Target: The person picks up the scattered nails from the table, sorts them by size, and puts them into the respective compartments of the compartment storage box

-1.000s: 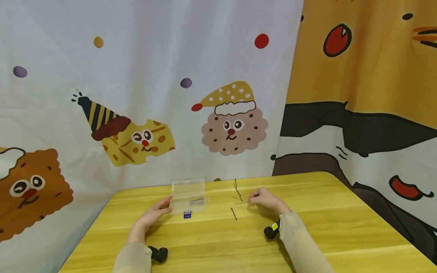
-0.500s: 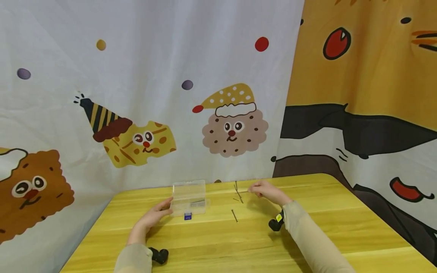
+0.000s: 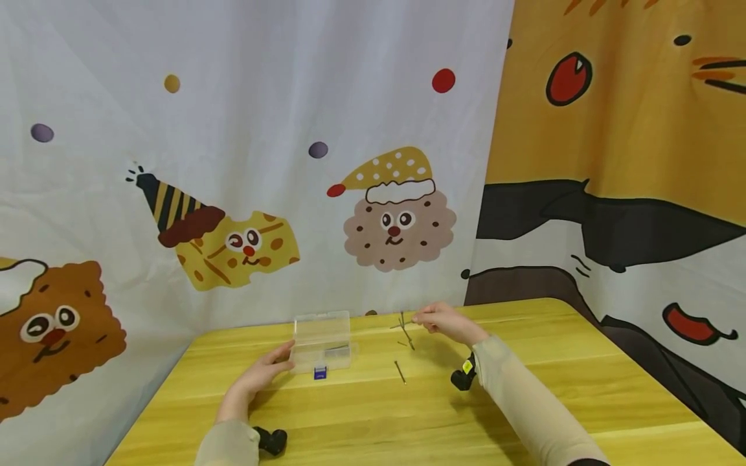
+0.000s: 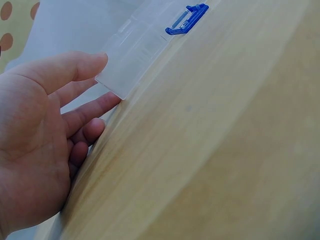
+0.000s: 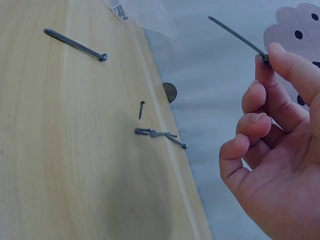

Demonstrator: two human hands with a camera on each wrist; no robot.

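Note:
A clear plastic box (image 3: 322, 327) with a blue clasp (image 4: 187, 20) stands with its lid raised on the table. My left hand (image 3: 263, 372) touches the box's left side; in the left wrist view, thumb and fingertips lie at its corner. Between thumb and forefinger, my right hand (image 5: 280, 120) pinches a nail (image 5: 237, 37) by its head end, point outward, above the table. Below and left of that hand lie several nails (image 5: 155, 133) in a loose cluster, a short nail (image 5: 141, 110) beside them. Nearer the person is a long nail (image 5: 75, 45).
A few nails (image 5: 120, 12) lie inside the box. The wooden table (image 3: 361, 421) ends at the back against a white printed curtain (image 3: 245, 129). A dark printed spot (image 5: 170, 92) on the curtain is close to the table's back edge.
My right hand has moved toward the back of the table and slightly left with the pinched nail, which is now beside the nail cluster in the head view. My left hand stays at the box.

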